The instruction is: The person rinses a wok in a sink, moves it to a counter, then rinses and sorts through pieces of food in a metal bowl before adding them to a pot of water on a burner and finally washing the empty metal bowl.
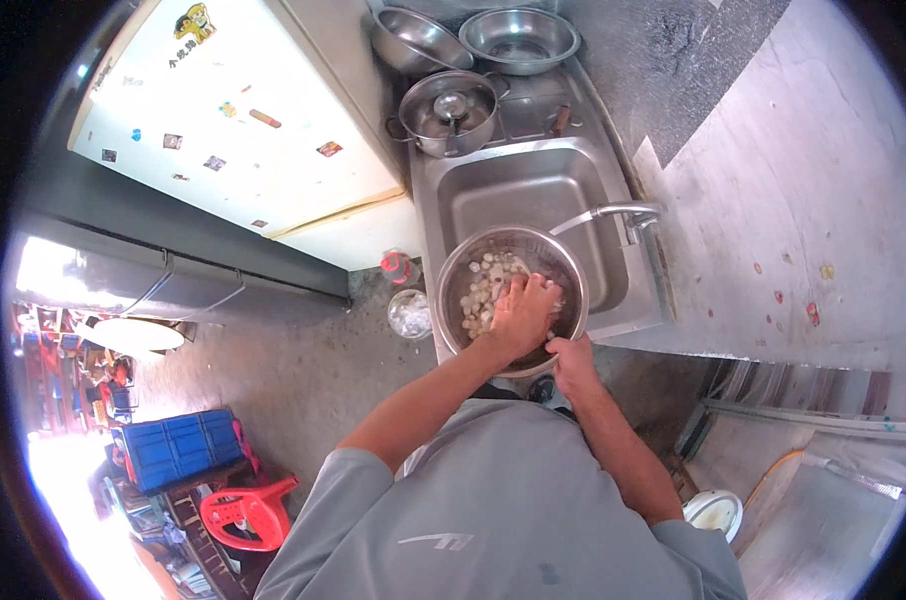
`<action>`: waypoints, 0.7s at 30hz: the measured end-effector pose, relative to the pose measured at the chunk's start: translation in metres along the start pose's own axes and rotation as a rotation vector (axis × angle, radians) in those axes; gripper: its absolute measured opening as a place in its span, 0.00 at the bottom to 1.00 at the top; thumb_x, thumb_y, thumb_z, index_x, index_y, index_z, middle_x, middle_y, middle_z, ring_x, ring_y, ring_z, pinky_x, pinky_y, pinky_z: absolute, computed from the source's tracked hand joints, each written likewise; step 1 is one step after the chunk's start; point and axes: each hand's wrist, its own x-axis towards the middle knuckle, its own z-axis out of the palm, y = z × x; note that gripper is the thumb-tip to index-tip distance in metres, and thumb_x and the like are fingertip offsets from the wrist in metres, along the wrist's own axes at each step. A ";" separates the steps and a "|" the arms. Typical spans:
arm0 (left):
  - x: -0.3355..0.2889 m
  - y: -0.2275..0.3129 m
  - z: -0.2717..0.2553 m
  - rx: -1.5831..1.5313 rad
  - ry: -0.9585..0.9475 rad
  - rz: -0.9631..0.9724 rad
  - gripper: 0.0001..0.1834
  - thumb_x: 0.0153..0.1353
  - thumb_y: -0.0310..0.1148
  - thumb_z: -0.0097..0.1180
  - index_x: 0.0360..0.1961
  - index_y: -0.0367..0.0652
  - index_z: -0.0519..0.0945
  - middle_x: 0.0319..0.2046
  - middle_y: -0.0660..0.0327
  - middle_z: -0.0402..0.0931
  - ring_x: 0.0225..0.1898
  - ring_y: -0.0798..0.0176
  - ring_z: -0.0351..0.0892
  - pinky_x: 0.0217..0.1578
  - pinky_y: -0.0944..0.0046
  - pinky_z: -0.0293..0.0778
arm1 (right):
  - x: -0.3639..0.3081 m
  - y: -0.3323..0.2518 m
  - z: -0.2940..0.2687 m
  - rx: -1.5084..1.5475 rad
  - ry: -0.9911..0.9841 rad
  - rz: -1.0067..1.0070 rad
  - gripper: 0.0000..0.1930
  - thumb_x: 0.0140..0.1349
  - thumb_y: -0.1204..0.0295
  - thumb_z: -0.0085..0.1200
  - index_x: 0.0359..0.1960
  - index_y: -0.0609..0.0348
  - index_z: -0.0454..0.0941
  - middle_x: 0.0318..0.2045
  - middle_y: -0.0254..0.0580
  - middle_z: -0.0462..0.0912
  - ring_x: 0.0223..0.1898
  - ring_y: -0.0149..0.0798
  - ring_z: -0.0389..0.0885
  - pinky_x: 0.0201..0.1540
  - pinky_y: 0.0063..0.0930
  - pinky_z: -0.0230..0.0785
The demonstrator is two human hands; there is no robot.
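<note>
A round stainless steel bowl (444, 303) is over the near end of the sink, with many small, pale, rounded pieces (485, 290) inside; I cannot tell their kind. My left hand (523, 318) reaches down into the bowl among these pieces. Its fingers look apart, though the tips are partly hidden. At the bowl's near right rim, my right hand (573, 362) is closed on the edge. The steel sink (533, 190) lies beyond the bowl, and its curved faucet (613, 210) extends from the right toward the bowl's rim.
Behind the basin stand a two-handled pot (413, 128) with a ladle (451, 106) in it and two more steel basins (518, 38). A white refrigerator (243, 120) is on the left. A white tub (410, 314) and a red-topped bottle (396, 266) stand on the floor.
</note>
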 end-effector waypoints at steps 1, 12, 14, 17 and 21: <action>-0.001 -0.003 0.005 0.003 0.012 0.009 0.22 0.58 0.39 0.54 0.52 0.46 0.67 0.49 0.49 0.66 0.55 0.38 0.66 0.52 0.40 0.65 | 0.000 0.001 0.002 -0.003 0.021 0.001 0.25 0.40 0.86 0.47 0.46 0.63 0.71 0.33 0.34 0.74 0.29 0.33 0.76 0.24 0.26 0.68; -0.017 -0.021 -0.016 -0.208 -0.038 -0.320 0.12 0.63 0.39 0.50 0.42 0.43 0.70 0.29 0.45 0.79 0.34 0.41 0.80 0.34 0.45 0.74 | 0.002 0.003 -0.007 0.079 -0.001 -0.013 0.31 0.37 0.86 0.45 0.51 0.69 0.68 0.44 0.45 0.78 0.44 0.43 0.79 0.47 0.34 0.74; -0.021 -0.031 -0.015 -0.199 0.070 -0.188 0.12 0.64 0.37 0.48 0.44 0.43 0.68 0.26 0.44 0.78 0.32 0.39 0.79 0.33 0.43 0.73 | 0.002 0.006 -0.008 0.097 -0.039 -0.008 0.31 0.37 0.86 0.45 0.52 0.69 0.67 0.45 0.45 0.77 0.46 0.44 0.78 0.49 0.34 0.73; -0.022 -0.042 -0.008 -0.189 0.152 -0.135 0.13 0.64 0.36 0.47 0.46 0.43 0.67 0.22 0.45 0.77 0.29 0.37 0.79 0.30 0.42 0.73 | -0.001 0.004 -0.004 0.078 -0.034 -0.011 0.32 0.36 0.86 0.45 0.52 0.70 0.67 0.45 0.45 0.77 0.46 0.44 0.78 0.49 0.34 0.72; -0.027 -0.038 -0.005 -0.294 0.011 -0.203 0.18 0.61 0.35 0.52 0.51 0.43 0.67 0.31 0.42 0.78 0.35 0.38 0.79 0.33 0.45 0.75 | -0.006 -0.001 0.001 0.058 -0.014 -0.004 0.31 0.37 0.87 0.46 0.51 0.70 0.68 0.45 0.46 0.78 0.45 0.44 0.79 0.48 0.34 0.73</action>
